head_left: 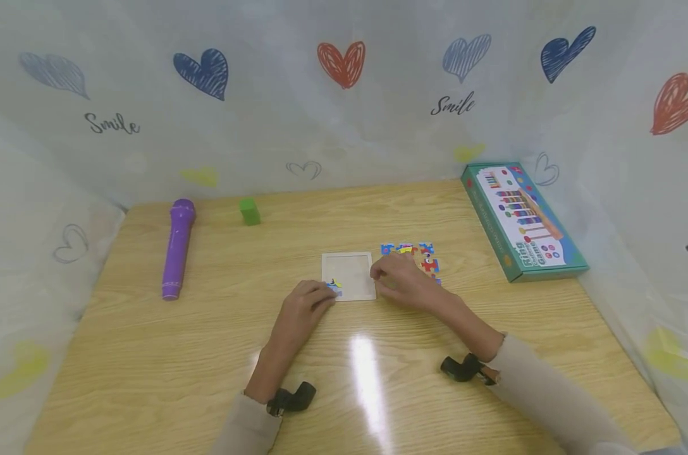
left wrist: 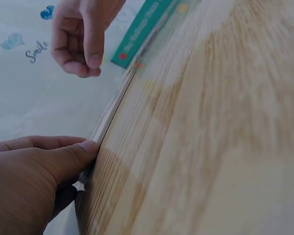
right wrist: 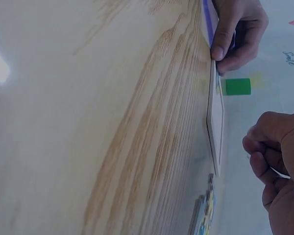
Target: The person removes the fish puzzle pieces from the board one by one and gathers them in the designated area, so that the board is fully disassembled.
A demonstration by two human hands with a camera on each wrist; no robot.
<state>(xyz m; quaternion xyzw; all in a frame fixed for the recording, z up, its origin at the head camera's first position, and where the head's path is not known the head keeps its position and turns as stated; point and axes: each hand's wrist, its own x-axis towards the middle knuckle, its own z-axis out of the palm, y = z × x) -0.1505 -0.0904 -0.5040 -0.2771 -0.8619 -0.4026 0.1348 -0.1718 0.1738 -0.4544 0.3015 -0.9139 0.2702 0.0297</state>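
A square, pale wooden puzzle tray (head_left: 356,281) lies on the table, with blue and yellow puzzle pieces (head_left: 336,287) in its lower left corner. My left hand (head_left: 302,314) grips that corner between thumb and fingers, the thumb on the near edge and fingertips over the pieces. Just above the tray's right edge hovers my right hand (head_left: 403,281), its fingers loosely curled. In the left wrist view nothing shows between the right thumb and fingers (left wrist: 83,44). Loose, colourful puzzle pieces (head_left: 428,258) lie right of the tray, partly hidden by the right hand.
A purple toy microphone (head_left: 178,249) lies at the left, and a green block (head_left: 250,212) stands behind. A green game box (head_left: 526,221) sits at the back right. The wood-grain table (head_left: 207,354) meets a white curtain printed with hearts (head_left: 264,139).
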